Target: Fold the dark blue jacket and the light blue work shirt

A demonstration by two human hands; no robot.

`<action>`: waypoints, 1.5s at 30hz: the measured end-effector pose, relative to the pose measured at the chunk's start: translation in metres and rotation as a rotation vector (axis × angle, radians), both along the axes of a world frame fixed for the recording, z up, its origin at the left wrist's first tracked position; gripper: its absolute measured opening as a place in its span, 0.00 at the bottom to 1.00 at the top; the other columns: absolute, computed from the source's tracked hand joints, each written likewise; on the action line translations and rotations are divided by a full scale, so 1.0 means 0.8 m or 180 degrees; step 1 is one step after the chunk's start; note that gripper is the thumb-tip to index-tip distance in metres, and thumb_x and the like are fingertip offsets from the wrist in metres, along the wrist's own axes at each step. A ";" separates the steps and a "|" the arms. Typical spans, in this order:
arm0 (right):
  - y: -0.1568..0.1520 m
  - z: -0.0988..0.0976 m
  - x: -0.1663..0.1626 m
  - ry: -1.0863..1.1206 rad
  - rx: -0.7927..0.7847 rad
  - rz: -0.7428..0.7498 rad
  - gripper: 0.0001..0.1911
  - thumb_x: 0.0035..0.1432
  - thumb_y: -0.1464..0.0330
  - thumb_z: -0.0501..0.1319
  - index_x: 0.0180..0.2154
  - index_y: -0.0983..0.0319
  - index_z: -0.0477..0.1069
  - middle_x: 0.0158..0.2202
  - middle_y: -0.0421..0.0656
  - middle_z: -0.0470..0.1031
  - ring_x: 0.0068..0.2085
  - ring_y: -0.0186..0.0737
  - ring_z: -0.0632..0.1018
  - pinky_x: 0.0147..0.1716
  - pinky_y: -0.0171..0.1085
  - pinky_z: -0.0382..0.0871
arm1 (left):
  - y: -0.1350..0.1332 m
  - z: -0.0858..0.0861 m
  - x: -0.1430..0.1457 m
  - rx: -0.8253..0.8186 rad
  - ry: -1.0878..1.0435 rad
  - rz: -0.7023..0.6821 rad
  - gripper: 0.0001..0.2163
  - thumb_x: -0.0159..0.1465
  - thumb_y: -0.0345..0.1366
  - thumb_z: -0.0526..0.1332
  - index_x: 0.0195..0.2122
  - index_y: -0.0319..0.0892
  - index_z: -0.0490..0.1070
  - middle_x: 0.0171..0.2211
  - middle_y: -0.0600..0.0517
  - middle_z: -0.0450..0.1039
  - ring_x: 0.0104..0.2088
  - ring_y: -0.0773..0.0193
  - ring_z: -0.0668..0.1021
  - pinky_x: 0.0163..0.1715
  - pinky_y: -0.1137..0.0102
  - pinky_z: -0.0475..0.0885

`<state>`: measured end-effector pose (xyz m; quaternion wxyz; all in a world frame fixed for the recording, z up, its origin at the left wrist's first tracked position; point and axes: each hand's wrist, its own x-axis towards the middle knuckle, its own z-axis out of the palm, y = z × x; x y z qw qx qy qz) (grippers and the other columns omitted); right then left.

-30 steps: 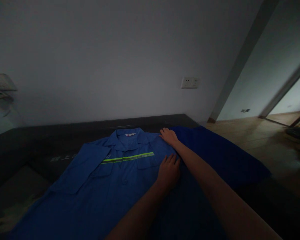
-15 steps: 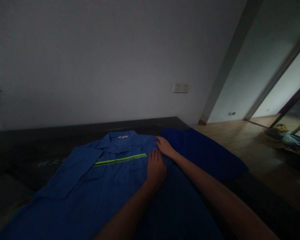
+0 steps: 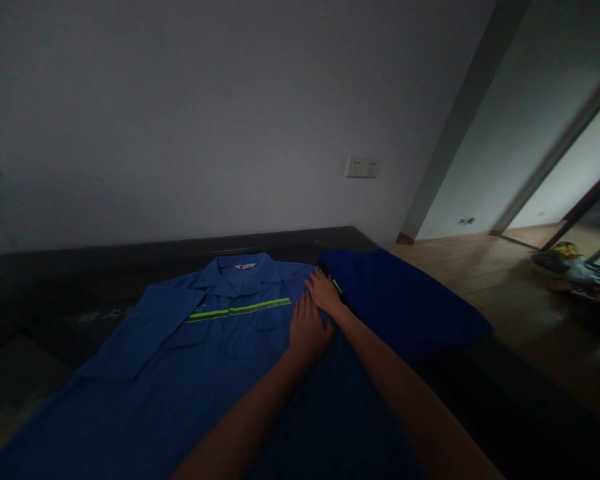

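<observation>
A blue work jacket (image 3: 235,343) lies spread with its collar toward the wall. Across its chest runs a yellow-green reflective stripe, and one sleeve lies bent along the left side. My left hand (image 3: 309,330) rests flat on the jacket just past the stripe's right end, fingers extended. Close beside it, my right hand (image 3: 324,293) presses flat near the shoulder with its fingers out. The jacket's other sleeve is partly hidden under my hands and arms. A short yellow-green strip shows beside my right wrist.
The jacket lies on a dark table (image 3: 300,239) set against a grey wall. Darker blue cloth (image 3: 410,300) is spread at the right. A wall socket (image 3: 363,167) sits above. Beyond the table are a tiled floor (image 3: 445,263) and a pile of things (image 3: 570,270).
My right hand has drawn in closer to my left hand. A yellow-green strip now shows by my right wrist. The view has shifted slightly.
</observation>
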<state>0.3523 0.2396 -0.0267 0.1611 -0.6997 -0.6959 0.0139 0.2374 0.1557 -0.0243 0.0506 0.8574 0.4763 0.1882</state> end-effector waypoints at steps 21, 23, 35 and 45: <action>-0.064 0.082 0.015 0.1070 0.0927 0.0370 0.22 0.66 0.66 0.45 0.55 0.62 0.67 0.60 0.49 0.65 0.62 0.40 0.64 0.62 0.47 0.52 | -0.001 0.004 -0.004 0.0128 -0.0174 -0.0025 0.32 0.63 0.44 0.51 0.64 0.27 0.52 0.64 0.35 0.53 0.66 0.49 0.54 0.65 0.55 0.47; -0.095 0.085 0.026 0.1295 0.1026 0.0434 0.21 0.64 0.65 0.48 0.54 0.62 0.69 0.58 0.50 0.68 0.60 0.42 0.67 0.61 0.46 0.55 | -0.003 0.006 -0.005 0.0174 -0.0299 -0.0025 0.30 0.64 0.43 0.51 0.63 0.29 0.54 0.64 0.36 0.55 0.65 0.49 0.55 0.64 0.54 0.47; -0.257 0.048 -0.003 0.0636 0.0130 0.0935 0.25 0.62 0.64 0.52 0.59 0.63 0.64 0.63 0.51 0.60 0.64 0.47 0.60 0.62 0.53 0.53 | 0.056 0.075 -0.137 0.0379 -0.1220 -0.0013 0.17 0.63 0.28 0.51 0.51 0.42 0.68 0.54 0.47 0.69 0.56 0.61 0.69 0.59 0.63 0.60; -0.334 0.030 -0.025 0.0099 -0.0267 0.1156 0.26 0.63 0.59 0.52 0.61 0.56 0.61 0.66 0.45 0.54 0.65 0.49 0.56 0.61 0.55 0.54 | 0.112 0.088 -0.462 -0.0573 -0.0049 0.2337 0.14 0.62 0.34 0.52 0.42 0.33 0.73 0.41 0.37 0.77 0.43 0.50 0.78 0.39 0.64 0.72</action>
